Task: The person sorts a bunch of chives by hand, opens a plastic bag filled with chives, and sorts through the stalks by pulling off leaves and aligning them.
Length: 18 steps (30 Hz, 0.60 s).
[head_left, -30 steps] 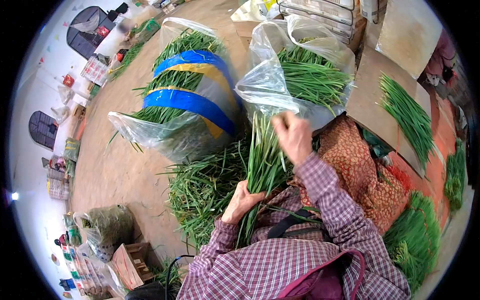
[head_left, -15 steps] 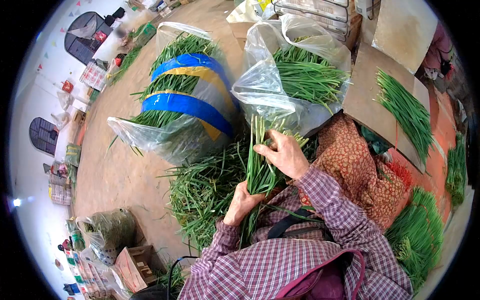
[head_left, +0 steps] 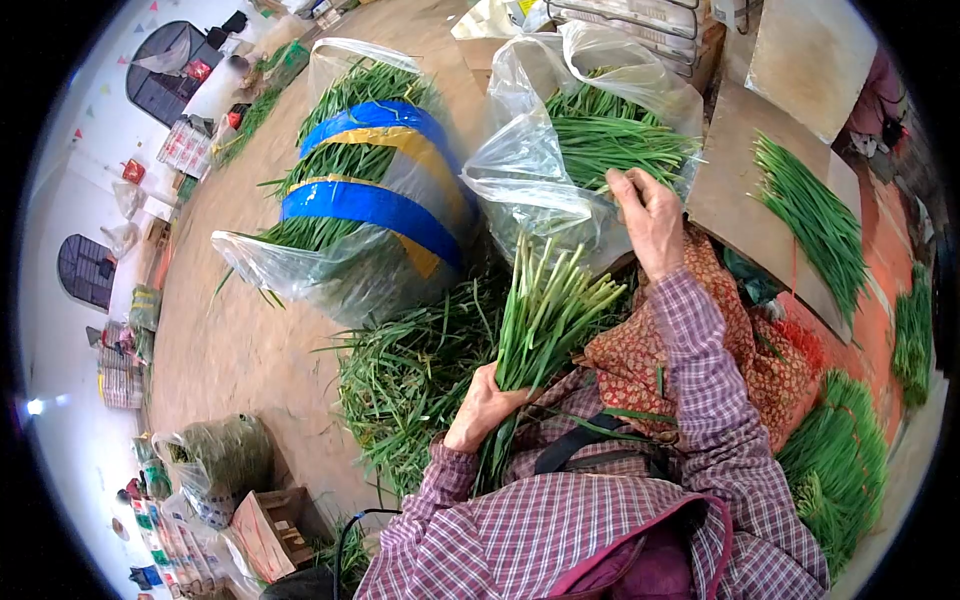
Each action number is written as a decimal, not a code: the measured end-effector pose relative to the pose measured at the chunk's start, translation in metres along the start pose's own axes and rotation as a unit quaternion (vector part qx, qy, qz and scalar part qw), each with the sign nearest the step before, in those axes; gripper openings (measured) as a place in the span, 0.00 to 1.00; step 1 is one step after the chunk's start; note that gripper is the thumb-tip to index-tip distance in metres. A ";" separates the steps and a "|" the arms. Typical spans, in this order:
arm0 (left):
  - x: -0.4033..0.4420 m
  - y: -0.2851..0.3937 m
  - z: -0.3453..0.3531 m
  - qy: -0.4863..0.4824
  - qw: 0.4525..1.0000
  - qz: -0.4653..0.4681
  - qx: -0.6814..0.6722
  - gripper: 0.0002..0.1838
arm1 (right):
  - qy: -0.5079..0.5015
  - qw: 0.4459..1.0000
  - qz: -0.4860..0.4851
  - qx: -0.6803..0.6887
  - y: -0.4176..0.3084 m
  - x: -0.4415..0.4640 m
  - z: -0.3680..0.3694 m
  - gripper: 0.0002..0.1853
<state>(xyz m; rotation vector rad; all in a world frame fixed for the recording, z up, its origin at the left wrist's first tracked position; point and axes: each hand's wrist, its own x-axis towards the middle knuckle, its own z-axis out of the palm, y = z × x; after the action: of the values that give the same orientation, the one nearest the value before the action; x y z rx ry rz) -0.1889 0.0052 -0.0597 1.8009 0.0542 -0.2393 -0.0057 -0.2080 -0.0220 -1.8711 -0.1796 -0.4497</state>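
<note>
My left hand (head_left: 488, 408) is closed round the lower part of a bunch of garlic chives (head_left: 545, 315), whose pale cut ends fan upward. My right hand (head_left: 652, 218) is at the near edge of the clear plastic bag (head_left: 525, 205), its fingertips bent together over the garlic chives (head_left: 625, 150) inside. Whether anything is between those fingers I cannot make out. Under the bunch, a heap of loose green leaves (head_left: 405, 390) spreads on the left. A red flowered cloth (head_left: 640, 350) covers my lap to the right.
A second plastic bag of greens with blue and yellow bands (head_left: 375, 205) stands at the left. Chives lie on a board (head_left: 725, 195) at the right, with more chives (head_left: 835, 450) piled below. A wooden box (head_left: 265, 535) stands at lower left.
My right hand has left the bunch and moved up and right to the bag. The left hand keeps hold of the bunch, whose cut ends are now spread wider.
</note>
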 end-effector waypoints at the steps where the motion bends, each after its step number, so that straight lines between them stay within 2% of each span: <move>1: 0.001 -0.001 -0.001 0.005 1.000 -0.017 -0.022 0.12 | -0.001 1.000 0.001 -0.001 -0.008 -0.002 -0.005 0.16; 3: 0.003 -0.002 -0.004 0.000 0.999 -0.031 -0.022 0.13 | -0.025 0.996 -0.079 -0.031 -0.022 -0.013 -0.009 0.16; 6: 0.002 0.004 -0.005 0.003 0.998 -0.026 -0.061 0.15 | -0.083 0.991 -0.090 -0.057 -0.032 -0.028 -0.007 0.08; 7: 0.001 0.001 -0.012 -0.015 0.998 -0.050 -0.022 0.17 | -0.121 0.988 -0.054 -0.079 -0.034 -0.029 -0.012 0.07; 8: 0.000 -0.002 -0.016 -0.013 0.998 -0.060 -0.028 0.18 | -0.119 0.988 -0.054 -0.081 -0.025 -0.029 -0.012 0.07; 10: -0.004 0.001 -0.021 -0.010 0.996 -0.057 -0.065 0.19 | -0.041 0.994 -0.105 -0.016 -0.008 -0.027 -0.010 0.08; 11: -0.005 -0.001 -0.024 0.001 0.995 -0.051 -0.089 0.19 | -0.063 0.997 -0.046 0.018 -0.003 -0.030 -0.017 0.09; 12: -0.005 0.001 -0.025 0.002 0.995 -0.049 -0.089 0.19 | -0.126 0.988 0.087 0.037 -0.004 -0.028 -0.027 0.15; 14: -0.006 0.008 -0.025 0.023 0.987 -0.058 -0.147 0.18 | -0.184 0.967 0.167 0.052 0.013 -0.029 -0.034 0.25; 16: -0.005 0.009 -0.024 0.031 0.986 -0.051 -0.159 0.19 | -0.153 0.966 0.100 0.183 0.016 -0.042 -0.016 0.35; 17: -0.003 0.007 -0.025 0.007 0.983 -0.087 -0.160 0.25 | -0.223 0.952 0.097 0.188 0.012 -0.045 -0.014 0.44; 18: -0.001 0.003 -0.028 -0.017 0.979 -0.124 -0.160 0.32 | -0.237 0.960 0.056 0.140 0.008 -0.048 -0.009 0.49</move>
<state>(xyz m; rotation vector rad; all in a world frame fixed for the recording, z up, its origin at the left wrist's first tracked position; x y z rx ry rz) -0.1862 0.0317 -0.0507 1.4673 0.2783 -0.4152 -0.0494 -0.2147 -0.0453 -1.6697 -0.4316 0.1084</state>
